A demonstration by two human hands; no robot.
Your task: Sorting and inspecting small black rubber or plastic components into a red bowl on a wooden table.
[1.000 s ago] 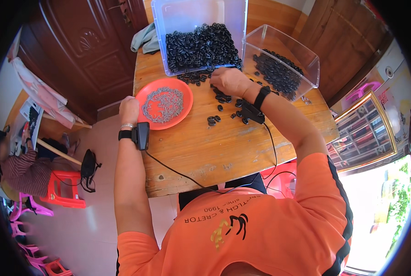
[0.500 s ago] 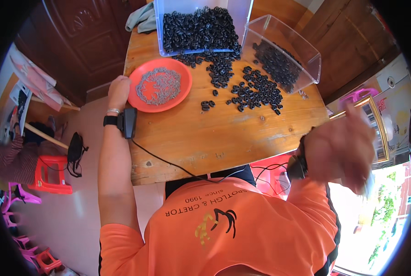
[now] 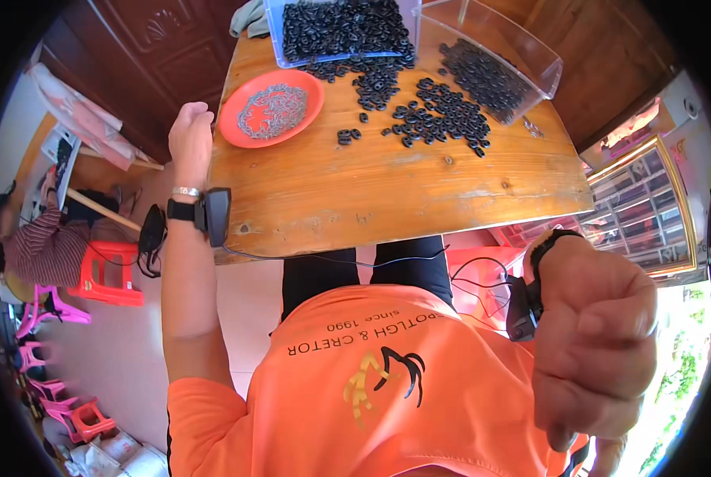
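Observation:
My left hand (image 3: 191, 143) is closed at the table's left edge, beside an orange-red plate (image 3: 311, 119) of small grey metal pieces (image 3: 272, 111). Anything inside its fingers is hidden. Raised close to the camera, off the table's right side, my right hand (image 3: 598, 342) is curled into a fist. What it holds, if anything, does not show. Small black oval pieces with holes (image 3: 439, 111) lie loose on the wooden table (image 3: 355, 191). More of them fill a tipped pale plastic bin (image 3: 276, 40) and a clear tub (image 3: 550, 75) behind.
Black devices with cables (image 3: 218, 216) are strapped to both wrists. A red stool (image 3: 113, 274) stands at left near a person in a striped sleeve (image 3: 49, 246). Pink stools (image 3: 53, 310) line the far left floor. A gold-framed panel (image 3: 645, 207) leans at right.
My right hand, blurred before, has come lower and nearer the camera as a fist. My left hand has shifted slightly left of the plate. The table sits higher in view.

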